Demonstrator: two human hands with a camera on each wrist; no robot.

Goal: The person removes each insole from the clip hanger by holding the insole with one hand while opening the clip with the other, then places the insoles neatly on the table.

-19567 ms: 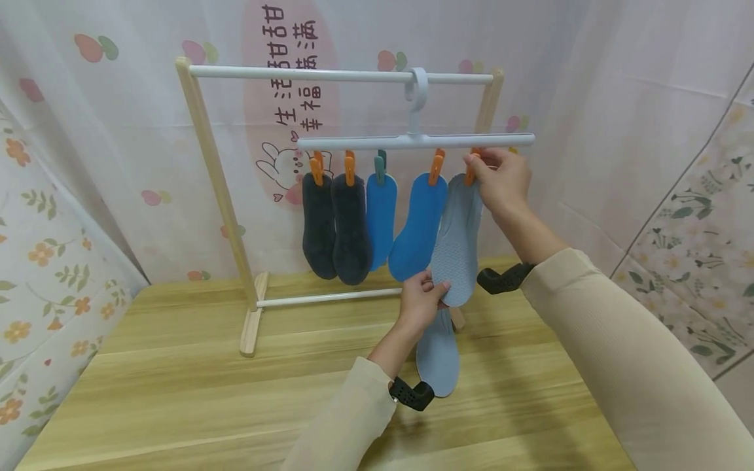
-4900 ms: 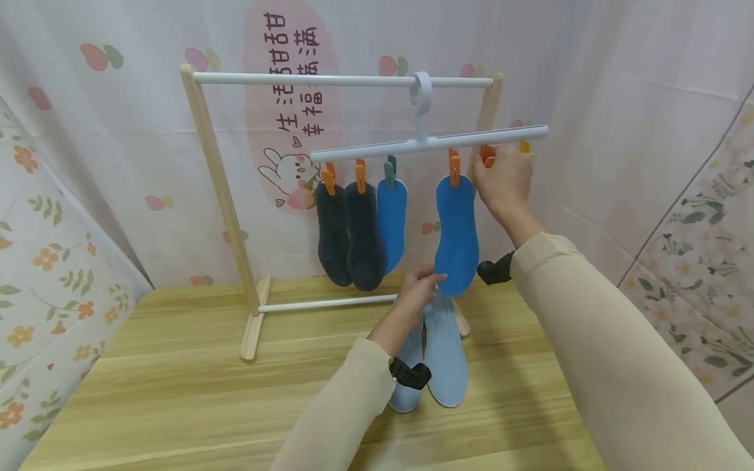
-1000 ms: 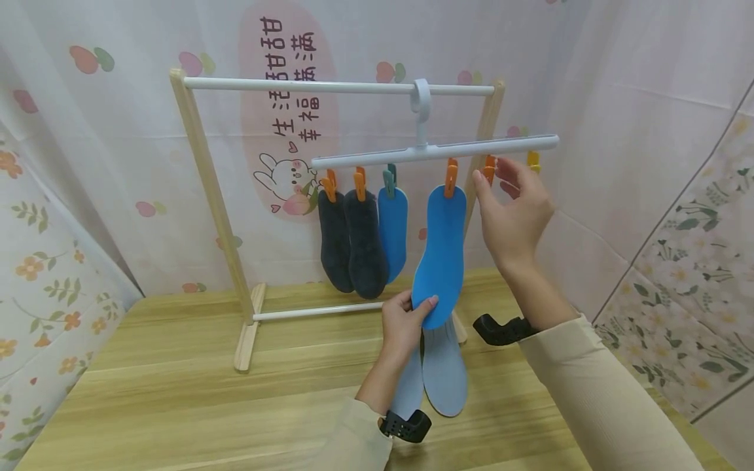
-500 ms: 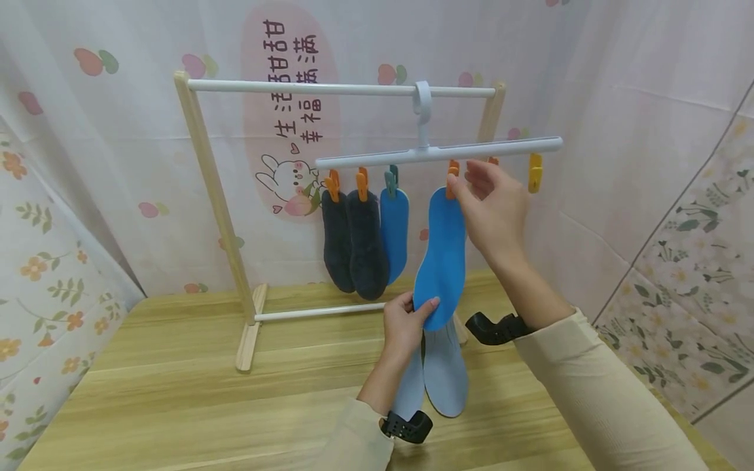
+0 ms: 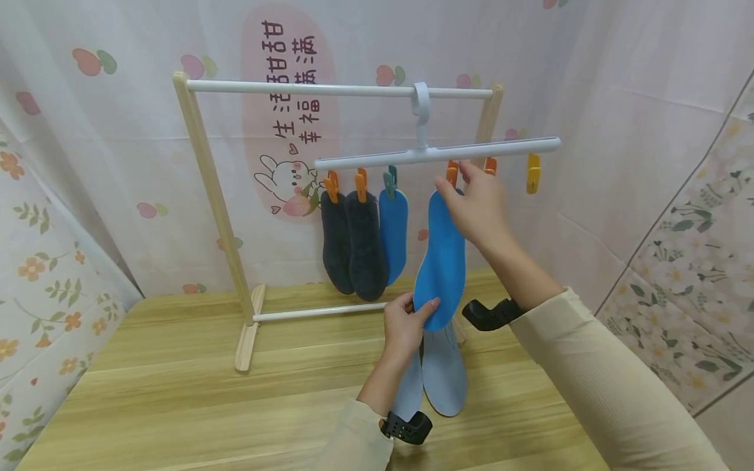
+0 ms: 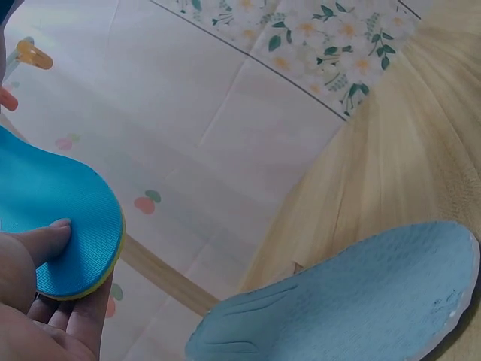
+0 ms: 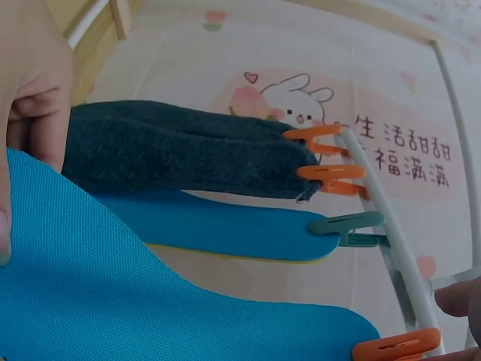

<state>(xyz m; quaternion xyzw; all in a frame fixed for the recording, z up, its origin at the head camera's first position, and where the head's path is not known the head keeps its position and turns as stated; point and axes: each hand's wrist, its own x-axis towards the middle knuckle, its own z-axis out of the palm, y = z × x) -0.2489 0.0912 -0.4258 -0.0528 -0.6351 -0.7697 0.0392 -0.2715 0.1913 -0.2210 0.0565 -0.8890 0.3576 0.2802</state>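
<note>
My left hand (image 5: 403, 324) pinches the lower end of a blue insole (image 5: 444, 255), thumb on its face and fingers behind, as the left wrist view shows. An orange clip (image 7: 398, 346) grips the insole's upper end below the white hanger (image 5: 377, 159). Around this clip my right hand (image 5: 480, 206) has its thumb and fingertips spread, close to its handle end. Farther left hang two dark fuzzy insoles (image 5: 368, 248) on orange clips and another blue insole (image 5: 393, 239) on a teal clip (image 5: 389, 183). Two grey insoles (image 5: 444, 383) rest on the table below my left hand.
The hanger hooks over the top bar (image 5: 294, 87) of a wooden rack (image 5: 203, 176) and tilts up at its right end. Beyond my right hand, another orange clip (image 5: 491, 166) and a yellow clip (image 5: 533, 173) hang from it. Patterned curtains (image 5: 618, 131) enclose the wooden table (image 5: 177, 405).
Earlier a grey insole hung clipped at the right; both grey ones now lie on the table. My right hand has moved left from the other orange clip. My left hand keeps holding the blue insole.
</note>
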